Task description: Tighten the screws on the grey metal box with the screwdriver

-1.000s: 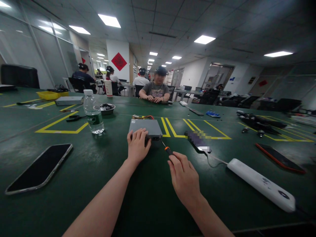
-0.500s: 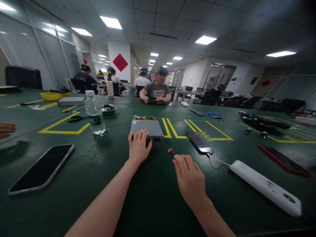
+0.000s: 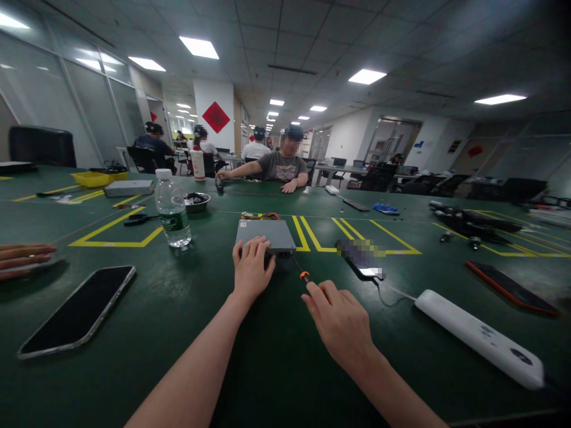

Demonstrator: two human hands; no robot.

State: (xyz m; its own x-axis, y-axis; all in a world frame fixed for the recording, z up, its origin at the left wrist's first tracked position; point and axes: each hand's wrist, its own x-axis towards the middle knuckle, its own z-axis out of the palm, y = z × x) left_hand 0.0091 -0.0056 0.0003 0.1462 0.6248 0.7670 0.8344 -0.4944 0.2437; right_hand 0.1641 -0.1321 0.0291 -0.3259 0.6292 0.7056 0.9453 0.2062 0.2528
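A grey metal power supply (image 3: 276, 233) with coloured wires at its back lies on the green table. My left hand (image 3: 252, 270) grips its near left side, fingers over the top and thumb on the front face. My right hand (image 3: 342, 321) is closed around the handle of a screwdriver (image 3: 304, 276) with an orange collar. Its thin shaft points up and left to the front right corner of the power supply. Whether the tip sits in a screw is too small to make out.
A water bottle (image 3: 172, 211) and metal bowl (image 3: 197, 202) stand left. A phone (image 3: 78, 309) lies near left; another person's hand (image 3: 27, 260) is behind it. Right are a charging phone (image 3: 363, 260) and white power strip (image 3: 479, 336). A person (image 3: 285, 163) sits opposite.
The screwdriver handle and my right hand have shifted slightly left. Across the table, the person has moved a dark object leftward. The hand at the left edge has come further into view.
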